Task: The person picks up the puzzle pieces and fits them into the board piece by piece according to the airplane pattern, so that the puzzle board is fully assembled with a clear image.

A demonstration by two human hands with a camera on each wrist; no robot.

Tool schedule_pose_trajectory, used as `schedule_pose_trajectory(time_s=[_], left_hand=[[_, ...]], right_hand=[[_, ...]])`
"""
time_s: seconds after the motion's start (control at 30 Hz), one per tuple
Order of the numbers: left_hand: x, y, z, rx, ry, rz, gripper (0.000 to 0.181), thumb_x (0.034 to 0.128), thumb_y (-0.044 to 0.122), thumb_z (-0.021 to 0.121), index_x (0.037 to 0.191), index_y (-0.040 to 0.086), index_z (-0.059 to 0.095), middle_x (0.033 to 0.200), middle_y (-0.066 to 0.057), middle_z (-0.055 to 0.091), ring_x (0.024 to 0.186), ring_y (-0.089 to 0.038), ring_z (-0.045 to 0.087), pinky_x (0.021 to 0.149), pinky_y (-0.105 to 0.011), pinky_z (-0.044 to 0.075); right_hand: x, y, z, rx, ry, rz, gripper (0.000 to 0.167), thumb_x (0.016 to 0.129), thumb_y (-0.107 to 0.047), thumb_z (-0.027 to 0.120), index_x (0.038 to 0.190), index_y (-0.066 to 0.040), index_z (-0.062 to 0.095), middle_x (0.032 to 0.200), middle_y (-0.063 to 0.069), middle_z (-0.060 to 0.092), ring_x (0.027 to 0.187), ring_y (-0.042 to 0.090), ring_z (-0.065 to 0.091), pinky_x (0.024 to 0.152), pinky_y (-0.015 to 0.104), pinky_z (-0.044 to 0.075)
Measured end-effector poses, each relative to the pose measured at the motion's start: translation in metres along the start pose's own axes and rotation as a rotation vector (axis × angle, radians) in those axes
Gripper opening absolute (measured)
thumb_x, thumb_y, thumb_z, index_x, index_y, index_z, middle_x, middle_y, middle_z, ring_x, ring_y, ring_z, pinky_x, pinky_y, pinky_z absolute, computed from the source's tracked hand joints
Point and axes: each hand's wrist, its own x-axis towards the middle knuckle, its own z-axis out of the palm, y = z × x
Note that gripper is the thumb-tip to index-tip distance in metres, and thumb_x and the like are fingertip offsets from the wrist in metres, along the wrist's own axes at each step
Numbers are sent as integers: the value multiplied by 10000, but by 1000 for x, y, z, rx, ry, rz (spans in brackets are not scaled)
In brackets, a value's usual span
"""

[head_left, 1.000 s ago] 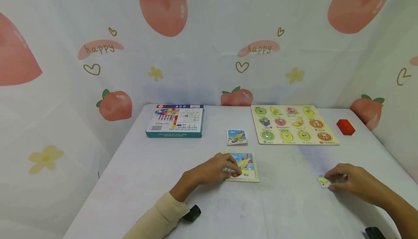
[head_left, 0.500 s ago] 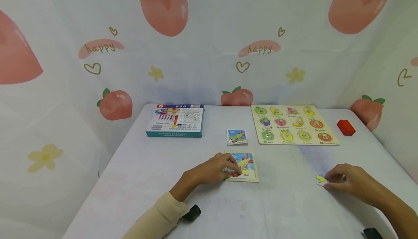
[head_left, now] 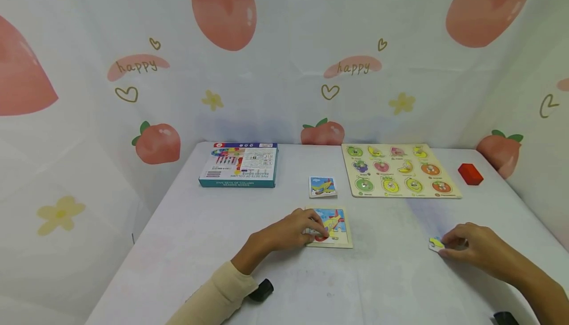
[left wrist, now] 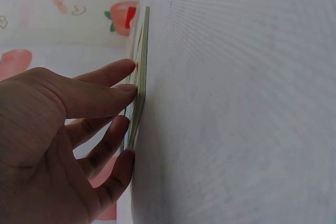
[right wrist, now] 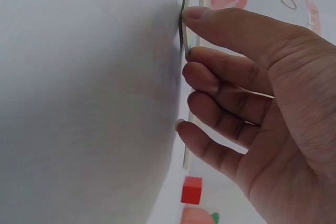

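My left hand (head_left: pixel 293 228) rests its fingertips on a small wooden jigsaw board (head_left: pixel 349 231) with a yellow airplane picture, partly covering its left side. In the left wrist view, the thumb and fingertips touch the face and edge of that board (left wrist: pixel 143 61), seen nearly edge-on. To the right, my right hand (head_left: pixel 482 251) pinches a small jigsaw piece (head_left: pixel 435 244), with yellow and blue on it, between thumb and forefinger just over the table. The piece (right wrist: pixel 185 30) shows as a thin edge in the right wrist view, the other fingers loosely bent below it.
Behind the board lies a small airplane picture card (head_left: pixel 323 186). A fruit puzzle board (head_left: pixel 402 182) lies at the back right, beside a red block (head_left: pixel 470 174). At the back left stands a flat cardboard box (head_left: pixel 237 165) on the white table (head_left: pixel 329 290).
The right hand's jigsaw piece has shifted slightly left and turned a little between the fingers. The left hand has stayed on the jigsaw board.
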Motion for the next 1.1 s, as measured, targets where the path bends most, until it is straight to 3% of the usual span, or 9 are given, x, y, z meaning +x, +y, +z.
schedule_pose_trajectory(time_s=[0.3,0.77,1.1], left_hand=[[0,-2,1,1,0,7,295,1028,75,674,1248,226,800,1326,22,633,1239,-148,504,1030,-298,452],[0,-3,2,-2,-2,15,303,1026,77,676,1261,226,795,1338,25,628,1244,-146,500,1024,-288,453],[0,-3,2,-12,0,9,295,1026,77,680,1252,223,800,1333,29,630,1253,-147,503,1041,-303,450]], right_hand=[[7,-20,2,-32,84,-95,282,827,-373,910,987,-172,794,917,-94,668,832,9,541,736,237,533],[39,-84,12,3,31,-266,254,866,-394,873,1021,-209,794,959,-153,661,938,90,579,804,281,549],[62,-118,27,8,31,-429,123,892,-285,858,973,-231,783,951,-176,640,939,48,566,836,288,552]])
